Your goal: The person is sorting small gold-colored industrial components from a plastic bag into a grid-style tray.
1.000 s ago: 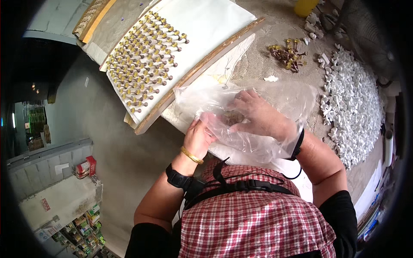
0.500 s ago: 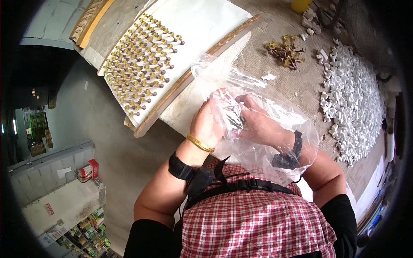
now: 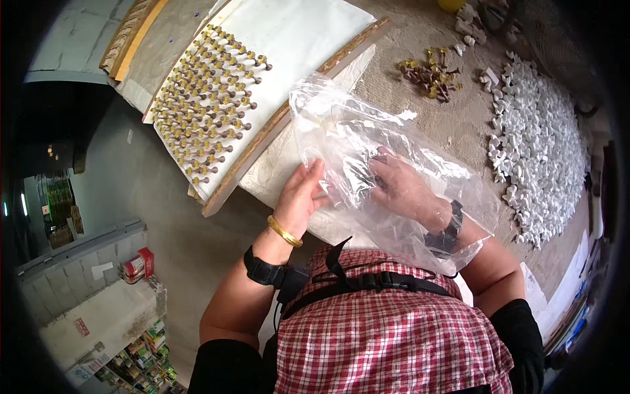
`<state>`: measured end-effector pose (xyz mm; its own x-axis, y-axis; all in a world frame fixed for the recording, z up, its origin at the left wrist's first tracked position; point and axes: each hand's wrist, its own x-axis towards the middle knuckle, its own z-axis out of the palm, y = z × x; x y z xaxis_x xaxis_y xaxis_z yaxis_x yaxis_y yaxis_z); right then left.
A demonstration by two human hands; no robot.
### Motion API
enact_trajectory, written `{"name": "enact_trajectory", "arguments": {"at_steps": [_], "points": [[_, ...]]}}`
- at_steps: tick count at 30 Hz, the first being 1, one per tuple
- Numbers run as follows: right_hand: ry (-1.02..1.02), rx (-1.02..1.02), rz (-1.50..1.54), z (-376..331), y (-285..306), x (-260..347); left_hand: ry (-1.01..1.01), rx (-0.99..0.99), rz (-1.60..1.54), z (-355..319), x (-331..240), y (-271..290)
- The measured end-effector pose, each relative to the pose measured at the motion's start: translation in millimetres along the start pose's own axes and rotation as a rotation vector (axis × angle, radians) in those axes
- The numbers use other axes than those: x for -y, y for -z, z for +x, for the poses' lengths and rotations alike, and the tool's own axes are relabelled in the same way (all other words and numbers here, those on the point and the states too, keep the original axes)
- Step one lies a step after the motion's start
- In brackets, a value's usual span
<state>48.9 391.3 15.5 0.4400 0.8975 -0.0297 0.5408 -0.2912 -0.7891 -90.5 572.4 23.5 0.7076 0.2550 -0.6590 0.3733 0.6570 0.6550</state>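
Observation:
A large clear plastic bag is spread in front of me, crumpled and shiny. My right hand is inside it, and the film reaches back over my wrist. Its fingers are curled around something small and dark that glare and folds hide. Just outside the bag's left side is my left hand, thumb and fingers apart, with nothing visible in it. Its fingertips are close to the film; whether they touch it I cannot tell.
Rows of small yellow-and-brown pieces cover part of a white wood-edged board at the left. A loose cluster of similar pieces lies beyond the bag. Many small white pieces are heaped at the right. Shelves stand lower left.
My left hand has drawn back left and down, away from my right hand, and its fingers have come apart. The bag has spread wider, while my right hand stays in it.

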Motion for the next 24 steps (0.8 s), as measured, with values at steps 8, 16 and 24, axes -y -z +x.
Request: {"name": "enact_trajectory", "arguments": {"at_steps": [8, 16, 24], "points": [[0.073, 0.233, -0.085, 13, -2, 3, 0.18, 0.164, 0.095, -3, 32, 15], [0.089, 0.179, -0.1, 11, -8, -1, 0.004, -0.037, -0.006, -4, 22, -2], [-0.044, 0.243, -0.063, 11, -9, 6, -0.1, -0.019, 0.036, 1, 23, 10]]}}
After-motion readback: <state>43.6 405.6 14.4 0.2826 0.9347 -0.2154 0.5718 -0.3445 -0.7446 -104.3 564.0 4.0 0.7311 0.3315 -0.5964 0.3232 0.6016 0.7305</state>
